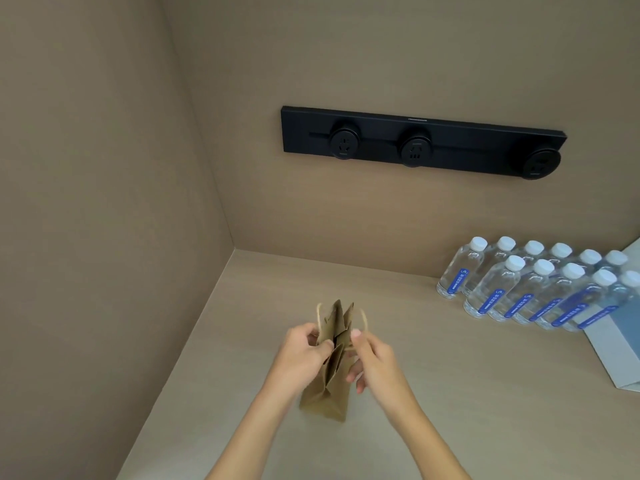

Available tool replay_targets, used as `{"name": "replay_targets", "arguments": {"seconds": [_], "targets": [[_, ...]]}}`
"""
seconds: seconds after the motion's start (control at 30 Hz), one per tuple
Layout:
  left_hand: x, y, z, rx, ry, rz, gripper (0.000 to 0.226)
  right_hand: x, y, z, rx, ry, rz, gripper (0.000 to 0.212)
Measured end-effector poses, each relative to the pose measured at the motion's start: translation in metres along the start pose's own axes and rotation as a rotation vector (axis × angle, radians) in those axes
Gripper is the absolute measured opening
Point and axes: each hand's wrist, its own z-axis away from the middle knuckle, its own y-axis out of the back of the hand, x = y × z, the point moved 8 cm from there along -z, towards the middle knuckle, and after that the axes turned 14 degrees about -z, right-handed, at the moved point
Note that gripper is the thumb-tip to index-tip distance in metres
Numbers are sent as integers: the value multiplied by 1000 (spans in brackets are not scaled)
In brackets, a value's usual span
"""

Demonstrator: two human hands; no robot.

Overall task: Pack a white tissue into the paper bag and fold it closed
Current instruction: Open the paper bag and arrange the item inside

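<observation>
Low in the centre of the frame, a small brown paper bag (329, 375) stands on the desk (467, 393), its long axis running from its base nearer the bottom of the frame up to its mouth, tipped slightly to the right. Both hands hold it near the top: the left hand (304, 351) keeps a narrow pinch grip on the bag's left edge, and the right hand (374, 358) pinches the right edge beside a twine handle (364, 318), its lower fingers spread loose. The mouth looks almost flat (only a slim gap shows). No white tissue is visible anywhere, so the next move likely depends on pulling the 2 edges apart. Water bottles (540, 289) stand well apart at right.
</observation>
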Motion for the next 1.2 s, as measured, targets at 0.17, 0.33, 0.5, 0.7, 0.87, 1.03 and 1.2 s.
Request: {"name": "replay_targets", "arguments": {"seconds": [0.17,0.33,0.5,0.7,0.87,1.03,1.2], "targets": [[4,15,-9,138,-4,-300,37,-13,3,-16,62,-28,125,27],[5,45,-9,242,64,-502,28,-19,14,-11,98,-59,134,62],[8,73,-9,277,117,-669,13,-28,33,19,40,14,488,76],[27,57,-10,234,51,-783,26,-49,10,42,-117,206,842,66],[31,54,-6,272,43,-540,15,-47,4,33,-297,213,1024,58],[38,43,18,273,-225,-431,24,-32,11,31,-359,38,876,59],[27,15,41,97,-297,-502,10,-33,14,31,-406,-60,859,60]]}}
